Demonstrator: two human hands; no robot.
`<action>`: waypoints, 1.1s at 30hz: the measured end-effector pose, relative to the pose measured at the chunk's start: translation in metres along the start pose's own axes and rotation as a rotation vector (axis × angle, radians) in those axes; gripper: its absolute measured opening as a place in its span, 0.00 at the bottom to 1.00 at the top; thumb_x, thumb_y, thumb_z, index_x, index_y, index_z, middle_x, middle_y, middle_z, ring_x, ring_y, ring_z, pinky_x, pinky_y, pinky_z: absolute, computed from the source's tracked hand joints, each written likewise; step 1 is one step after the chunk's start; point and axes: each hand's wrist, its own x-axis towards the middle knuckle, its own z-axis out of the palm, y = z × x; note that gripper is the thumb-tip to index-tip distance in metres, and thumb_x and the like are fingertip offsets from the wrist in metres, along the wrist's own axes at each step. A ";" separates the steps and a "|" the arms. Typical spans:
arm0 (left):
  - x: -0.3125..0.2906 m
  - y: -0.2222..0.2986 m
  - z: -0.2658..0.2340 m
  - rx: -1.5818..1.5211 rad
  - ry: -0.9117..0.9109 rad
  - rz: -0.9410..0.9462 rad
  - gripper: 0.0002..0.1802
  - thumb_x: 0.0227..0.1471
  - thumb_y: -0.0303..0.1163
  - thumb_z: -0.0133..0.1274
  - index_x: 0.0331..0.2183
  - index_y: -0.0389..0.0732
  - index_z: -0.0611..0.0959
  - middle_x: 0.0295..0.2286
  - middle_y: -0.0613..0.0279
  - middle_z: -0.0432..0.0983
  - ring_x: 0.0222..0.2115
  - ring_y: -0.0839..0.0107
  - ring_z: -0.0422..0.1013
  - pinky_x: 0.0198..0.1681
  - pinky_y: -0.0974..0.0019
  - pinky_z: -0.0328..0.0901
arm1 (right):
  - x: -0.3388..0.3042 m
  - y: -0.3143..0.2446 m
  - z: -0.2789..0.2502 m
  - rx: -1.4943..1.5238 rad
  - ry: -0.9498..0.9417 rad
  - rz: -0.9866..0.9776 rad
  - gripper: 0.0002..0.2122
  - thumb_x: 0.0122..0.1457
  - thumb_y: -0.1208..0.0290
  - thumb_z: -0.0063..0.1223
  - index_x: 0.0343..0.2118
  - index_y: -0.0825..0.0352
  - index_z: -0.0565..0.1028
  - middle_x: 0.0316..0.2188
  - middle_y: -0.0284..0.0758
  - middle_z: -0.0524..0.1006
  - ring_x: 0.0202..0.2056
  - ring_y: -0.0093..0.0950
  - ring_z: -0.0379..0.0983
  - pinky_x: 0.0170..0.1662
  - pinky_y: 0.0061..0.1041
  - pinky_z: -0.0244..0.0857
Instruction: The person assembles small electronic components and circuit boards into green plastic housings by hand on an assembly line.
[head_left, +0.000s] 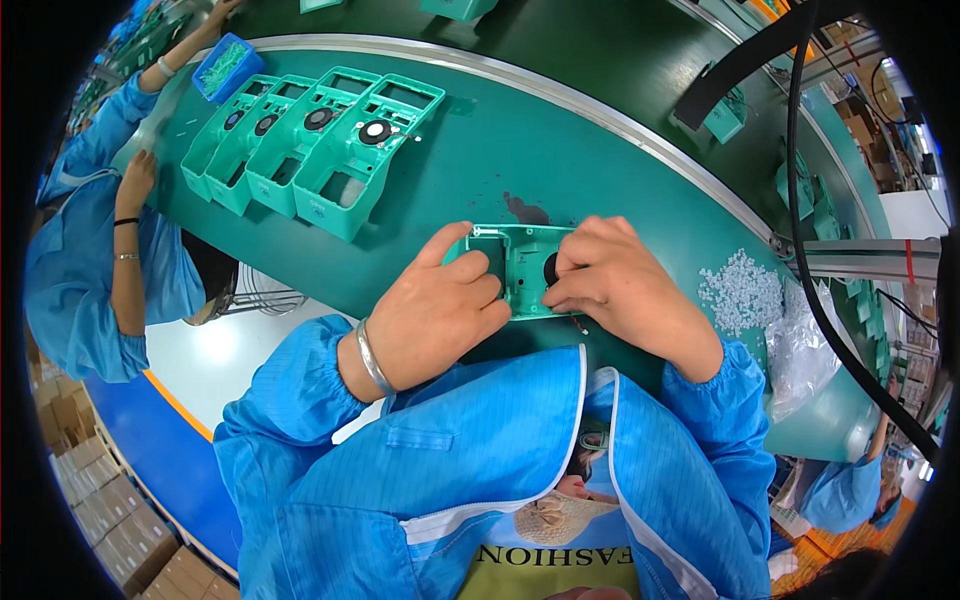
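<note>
A green plastic housing [525,275] lies crosswise on the green bench in front of me, its open inside facing up. My left hand [430,310] is closed around its left end, with the index finger along the far edge. At the right part of the housing, my right hand [625,285] has its fingers pinched together on a round black speaker [551,268], mostly hidden behind them. A thin wire with a small connector [583,328] sticks out at the housing's near side. Whether the speaker is seated or loose cannot be made out.
Several similar green housings [345,190] with round speakers stand in a row at the far left, beside a blue bin [236,80] of small green parts. Small whitish pieces [740,290] and a clear plastic bag [803,350] lie right. A co-worker's sleeve [90,260] is at left; a conveyor [600,65] runs behind.
</note>
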 end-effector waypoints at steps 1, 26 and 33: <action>0.000 -0.001 -0.001 -0.003 -0.002 0.009 0.02 0.44 0.31 0.55 0.24 0.48 0.77 0.23 0.69 0.65 0.33 0.68 0.69 0.64 0.41 0.60 | 0.000 0.000 0.000 -0.001 -0.001 -0.002 0.06 0.44 0.71 0.70 0.27 0.57 0.84 0.29 0.24 0.73 0.40 0.29 0.70 0.46 0.32 0.60; 0.188 -0.113 0.031 0.248 0.109 -0.188 0.12 0.54 0.43 0.59 0.27 0.46 0.85 0.23 0.63 0.80 0.33 0.58 0.74 0.47 0.51 0.63 | -0.104 -0.018 -0.039 -0.115 0.508 0.370 0.12 0.49 0.77 0.69 0.38 0.63 0.84 0.32 0.36 0.77 0.38 0.37 0.73 0.43 0.34 0.63; 0.297 -0.171 0.092 0.381 0.026 -0.452 0.16 0.58 0.49 0.57 0.32 0.48 0.88 0.31 0.63 0.84 0.41 0.59 0.77 0.50 0.48 0.62 | -0.149 -0.019 -0.025 -0.237 0.558 0.492 0.12 0.45 0.82 0.67 0.35 0.66 0.83 0.31 0.36 0.76 0.38 0.37 0.71 0.44 0.34 0.61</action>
